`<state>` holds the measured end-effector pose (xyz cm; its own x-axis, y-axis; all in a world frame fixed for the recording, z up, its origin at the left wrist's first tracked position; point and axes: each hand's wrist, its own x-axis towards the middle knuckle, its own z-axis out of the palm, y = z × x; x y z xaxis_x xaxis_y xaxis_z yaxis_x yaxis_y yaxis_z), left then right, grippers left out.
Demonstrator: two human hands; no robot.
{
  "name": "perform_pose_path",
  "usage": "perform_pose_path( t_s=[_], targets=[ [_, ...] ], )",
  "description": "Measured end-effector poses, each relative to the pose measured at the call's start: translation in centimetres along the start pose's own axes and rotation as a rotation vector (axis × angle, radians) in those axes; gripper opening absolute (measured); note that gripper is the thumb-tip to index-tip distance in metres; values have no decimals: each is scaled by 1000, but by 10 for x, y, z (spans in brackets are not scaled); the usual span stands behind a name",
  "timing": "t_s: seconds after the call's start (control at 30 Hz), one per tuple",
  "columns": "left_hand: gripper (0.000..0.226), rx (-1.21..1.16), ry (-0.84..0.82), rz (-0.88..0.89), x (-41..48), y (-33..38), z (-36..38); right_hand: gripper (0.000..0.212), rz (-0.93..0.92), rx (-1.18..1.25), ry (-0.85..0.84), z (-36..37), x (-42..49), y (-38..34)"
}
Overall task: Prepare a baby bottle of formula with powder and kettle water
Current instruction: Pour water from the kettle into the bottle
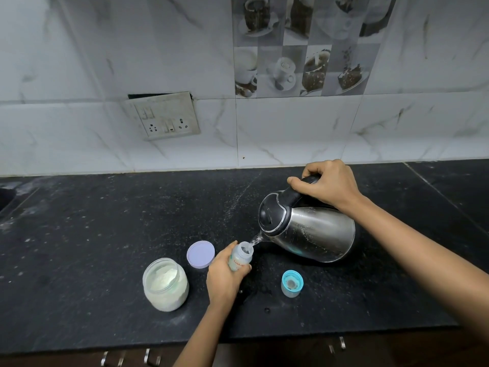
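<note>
On the black stone countertop (105, 234), toward its front edge, we find one baby bottle (242, 254) in the left hand (225, 278), whose fingers and thumb curl round its lower body. Red lettering on the bottle begins "LUV"; the hand covers the rest. The bottle's long axis is near upright and leans slightly, with the open mouth pointing up toward the spout of the kettle (312, 231). We cannot tell whether its base touches the counter.

We count one kettle, steel with a black lid and handle. It is tipped over to the left so that its spout points down at the bottle's mouth. A thin stream of water (255, 239) joins the two. The right hand (328, 185) is wrapped tightly round the black handle, thumb lying along the top.

One open clear jar (165, 283) of pale powder stands upright just left of the left hand. Its lilac lid (200, 254) lies flat behind, between jar and bottle. One blue cap (291, 283) sits right of the bottle, in front of the kettle and apart from both. On the wall we see one switch plate (165, 116) with two sockets.
</note>
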<state>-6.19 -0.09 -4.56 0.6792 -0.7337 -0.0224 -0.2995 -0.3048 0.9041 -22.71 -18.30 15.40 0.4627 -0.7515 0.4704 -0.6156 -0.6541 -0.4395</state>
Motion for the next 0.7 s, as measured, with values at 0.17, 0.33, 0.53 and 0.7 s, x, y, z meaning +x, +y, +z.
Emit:
perform_pose_path(
  t_s=[0.17,0.33,0.53,0.7],
  targets=[
    [67,43,-6,14,1,2,-1,43,-12,5,-3,-1,1,1],
    [68,61,-7,19,2,2,0,42,-7,3,3,-3,1,3],
    [68,43,1,16,2,1,2,43,-18,-12,2,-2,2,3],
    [69,-5,12,8,2,0,3,43,-1,0,2,-1,1,5]
  ],
)
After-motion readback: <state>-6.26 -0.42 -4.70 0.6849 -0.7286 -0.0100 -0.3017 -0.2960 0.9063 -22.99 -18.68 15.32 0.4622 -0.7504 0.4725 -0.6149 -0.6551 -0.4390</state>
